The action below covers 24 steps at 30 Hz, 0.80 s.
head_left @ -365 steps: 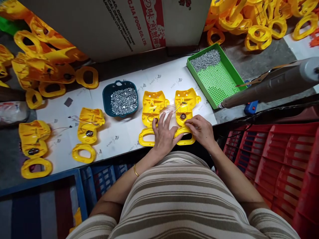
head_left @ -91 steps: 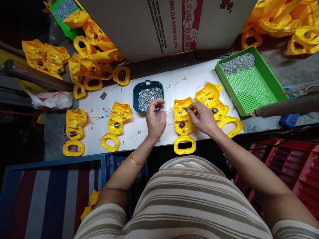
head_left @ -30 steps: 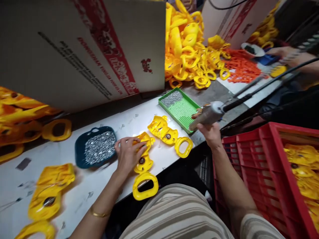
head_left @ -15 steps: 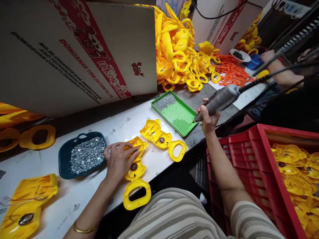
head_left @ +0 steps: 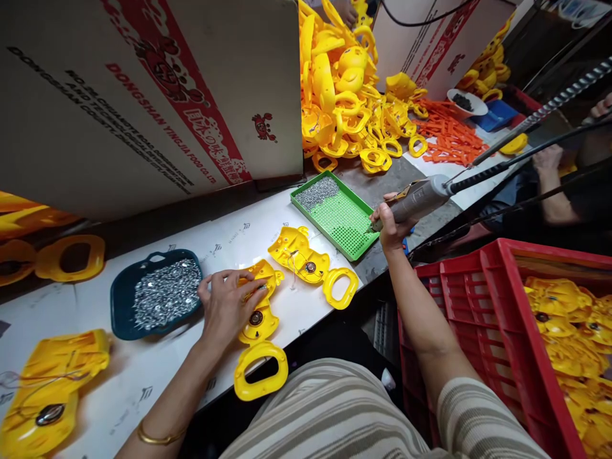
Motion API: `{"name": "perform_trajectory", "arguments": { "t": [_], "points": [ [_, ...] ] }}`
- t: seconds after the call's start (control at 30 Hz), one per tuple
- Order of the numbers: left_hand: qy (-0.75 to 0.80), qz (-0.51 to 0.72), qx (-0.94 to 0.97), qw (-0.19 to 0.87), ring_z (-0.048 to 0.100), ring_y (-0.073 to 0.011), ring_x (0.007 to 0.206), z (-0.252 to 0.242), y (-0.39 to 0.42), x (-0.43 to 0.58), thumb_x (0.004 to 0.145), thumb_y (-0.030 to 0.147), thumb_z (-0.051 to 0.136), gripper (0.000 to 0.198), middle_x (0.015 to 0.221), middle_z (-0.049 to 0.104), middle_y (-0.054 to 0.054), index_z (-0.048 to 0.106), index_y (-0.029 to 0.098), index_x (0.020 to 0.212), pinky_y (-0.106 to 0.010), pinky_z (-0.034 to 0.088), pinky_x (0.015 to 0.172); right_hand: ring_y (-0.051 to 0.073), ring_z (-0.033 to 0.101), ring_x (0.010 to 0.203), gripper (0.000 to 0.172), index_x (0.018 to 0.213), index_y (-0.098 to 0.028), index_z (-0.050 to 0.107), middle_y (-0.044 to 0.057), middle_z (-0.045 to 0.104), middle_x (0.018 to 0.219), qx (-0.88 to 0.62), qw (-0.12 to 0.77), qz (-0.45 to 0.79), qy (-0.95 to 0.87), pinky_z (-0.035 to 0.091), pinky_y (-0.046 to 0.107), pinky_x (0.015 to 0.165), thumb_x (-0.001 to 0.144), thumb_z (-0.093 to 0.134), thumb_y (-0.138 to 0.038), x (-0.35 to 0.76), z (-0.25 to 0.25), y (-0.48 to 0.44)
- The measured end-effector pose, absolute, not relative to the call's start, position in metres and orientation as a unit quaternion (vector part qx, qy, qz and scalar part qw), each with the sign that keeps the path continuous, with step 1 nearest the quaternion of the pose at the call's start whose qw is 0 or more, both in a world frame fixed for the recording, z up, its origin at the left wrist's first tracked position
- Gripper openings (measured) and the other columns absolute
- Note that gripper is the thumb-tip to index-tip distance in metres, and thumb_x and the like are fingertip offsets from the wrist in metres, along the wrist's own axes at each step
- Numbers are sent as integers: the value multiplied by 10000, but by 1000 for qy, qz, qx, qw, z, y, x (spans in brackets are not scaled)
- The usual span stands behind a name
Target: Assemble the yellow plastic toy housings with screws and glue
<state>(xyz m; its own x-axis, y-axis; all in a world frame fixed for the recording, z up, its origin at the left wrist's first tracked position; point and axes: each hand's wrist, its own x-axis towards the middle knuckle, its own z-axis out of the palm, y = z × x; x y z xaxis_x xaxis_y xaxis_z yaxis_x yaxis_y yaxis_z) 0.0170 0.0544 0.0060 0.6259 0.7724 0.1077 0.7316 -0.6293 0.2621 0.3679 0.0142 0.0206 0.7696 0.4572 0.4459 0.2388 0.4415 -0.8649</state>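
Observation:
My left hand (head_left: 227, 306) is over a yellow plastic toy shell (head_left: 262, 328) with a round speaker and an oval handle. Its thumb and index finger are pinched together just above the shell; whatever small thing is between them is too small to make out. My right hand (head_left: 393, 226) is wrapped round a grey electric screwdriver (head_left: 421, 197), its tip over the near right end of a green perforated tray (head_left: 342, 220). A second yellow shell (head_left: 301, 258) with wires and a speaker lies between the hands. A dark teal basin (head_left: 122, 306) of small screws (head_left: 167, 293) stands left of my left hand.
A large carton (head_left: 229, 83) stands at the back left. Behind are heaped yellow parts (head_left: 351, 83) and orange strips (head_left: 449, 134). A red crate (head_left: 502, 319) of shells is at my right. Another shell (head_left: 57, 389) lies front left. A co-worker's arm (head_left: 549, 178) is at the right.
My right hand and the screwdriver have shifted slightly left, the tip still over the tray. My left hand stays at the shell. The co-worker's arm has drawn back from the orange strips.

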Motion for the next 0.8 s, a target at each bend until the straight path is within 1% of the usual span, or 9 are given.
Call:
{"name": "perform_trajectory", "arguments": {
  "t": [0.27,0.43,0.6,0.7,0.8],
  "points": [
    [418,105,898,94,515,-354,1041,5,54,16,878,369,579,209,1029,674,-88,769,307,940,-608,301,935,93,494,399,403,883,-203,524,-92,480,523,-555,768,75,-312,461,262,441,672,699,-498,369,17,17],
    [418,104,898,89,509,-348,1036,4,54,16,880,372,579,211,1047,667,-92,765,297,947,-601,302,927,98,494,390,398,857,-209,532,-85,474,520,-556,766,74,-315,447,263,426,670,693,-521,368,15,18],
    [421,114,895,92,488,-326,1059,0,54,16,881,373,594,176,1045,663,-54,754,329,936,-596,278,967,103,510,403,375,903,-203,577,-81,474,535,-550,758,68,-345,446,263,433,696,702,-489,371,16,18],
    [429,119,889,111,483,-310,1059,1,52,18,863,360,628,143,1025,666,-44,756,337,922,-592,247,993,101,495,393,358,955,-202,587,-83,493,519,-527,761,65,-372,440,265,441,720,701,-446,364,29,13],
    [440,109,882,127,477,-296,1063,5,49,21,848,345,658,124,1019,671,-48,762,321,911,-589,228,1003,100,476,392,287,904,-207,593,-78,503,498,-495,770,101,-390,449,270,455,741,684,-424,339,53,4]
  ]
}}
